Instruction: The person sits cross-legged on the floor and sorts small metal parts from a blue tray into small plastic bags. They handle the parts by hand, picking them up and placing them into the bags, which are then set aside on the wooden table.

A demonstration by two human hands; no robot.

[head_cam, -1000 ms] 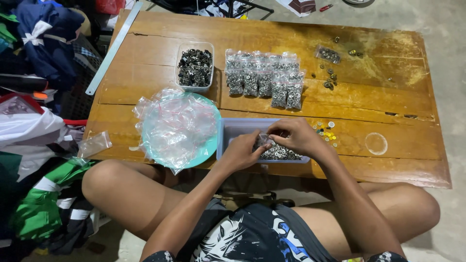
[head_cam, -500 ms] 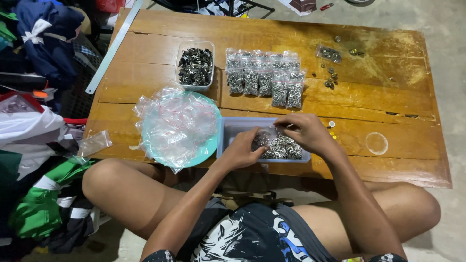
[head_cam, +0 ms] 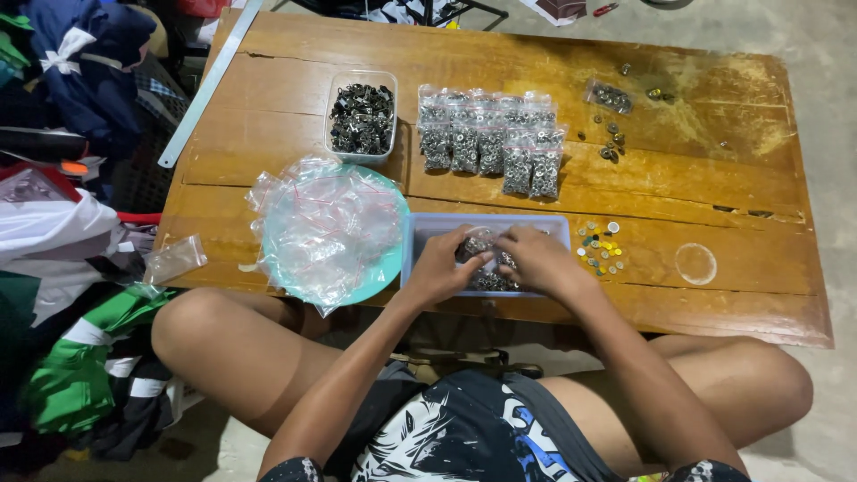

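Observation:
Both of my hands are over a shallow blue-grey tray [head_cam: 427, 229] of small metal fasteners at the near edge of a low wooden table [head_cam: 696, 178]. My left hand [head_cam: 439, 268] pinches a small clear plastic bag [head_cam: 478, 243] of fasteners over the tray. Pressed against it from the right, my right hand [head_cam: 534, 259] has its fingers closed at the same bag's mouth. Loose fasteners [head_cam: 486, 282] lie in the tray beneath my fingers.
Empty clear bags [head_cam: 321, 223] are heaped on a teal plate [head_cam: 386, 268]. Behind stand a clear tub of dark fasteners [head_cam: 361, 116] and rows of filled bags [head_cam: 491, 138]. Small coloured caps [head_cam: 598, 250] lie right of the tray. Clothes [head_cam: 62, 223] pile on the floor at left.
My right hand has come down and left from the tray's far right edge to meet my left hand over the tray's middle, and the bag is now between them.

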